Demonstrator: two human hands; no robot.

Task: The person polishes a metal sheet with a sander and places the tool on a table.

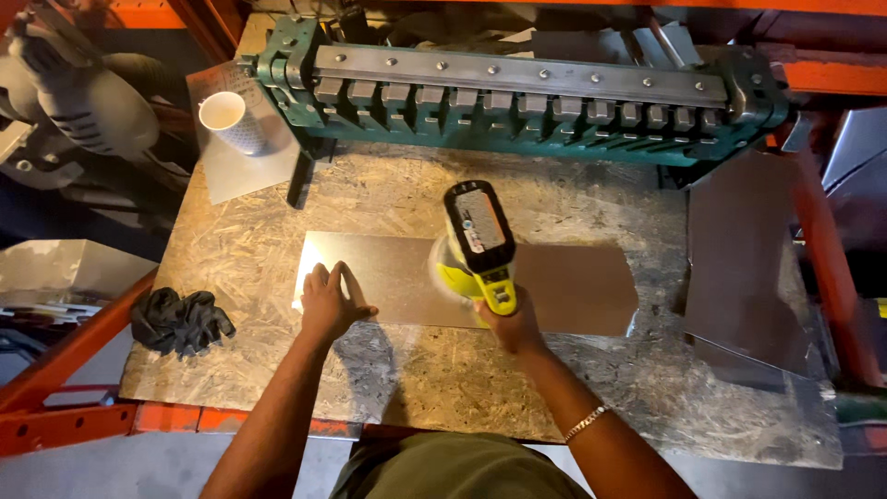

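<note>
Our right hand (pixel 513 323) grips the yellow sander (pixel 476 240), whose pad is hidden beneath its body, on the metal sheet (pixel 573 286) mid-bench. Our left hand (pixel 328 300) lies flat on the sheet's left end. Bare bench (pixel 443 370) lies near us.

Bare arms, chain bracelet (pixel 586 423), olive shirt (pixel 453 467).

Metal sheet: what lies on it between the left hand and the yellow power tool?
Nothing: in the head view, bare metal sheet separates the left hand from the yellow power tool.
</note>
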